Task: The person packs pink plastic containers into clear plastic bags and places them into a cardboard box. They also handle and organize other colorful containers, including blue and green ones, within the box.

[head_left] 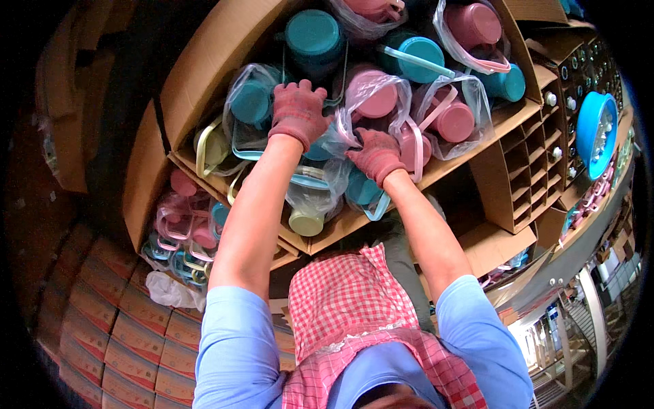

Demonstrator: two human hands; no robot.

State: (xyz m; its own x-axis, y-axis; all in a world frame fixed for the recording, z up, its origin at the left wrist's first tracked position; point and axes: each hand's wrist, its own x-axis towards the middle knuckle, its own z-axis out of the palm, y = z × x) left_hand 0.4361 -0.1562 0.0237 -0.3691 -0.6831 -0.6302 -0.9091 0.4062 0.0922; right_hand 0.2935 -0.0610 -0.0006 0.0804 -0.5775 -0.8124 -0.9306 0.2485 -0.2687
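A large cardboard box (204, 58) holds several teal, pink and pale-yellow plastic containers with loop handles, many in clear plastic bags. Their exact kind is unclear; they look like small lidded pails. My left hand (300, 114), in a dark red knit glove, rests among them with its fingers apart, beside a bagged teal container (251, 102). The gloved right hand (377, 155) has its fingers curled onto the clear plastic bag (347, 129) beside a pink container (376, 95). A pale-yellow container (306, 223) lies near the box's front edge.
At the right stand a cardboard divider grid (531, 170) and a blue basin (597, 136) with small clear items inside. More bagged pink and teal containers (184, 221) sit at the lower left, near stacked cartons (129, 337). A white crumpled bag (174, 290) lies there.
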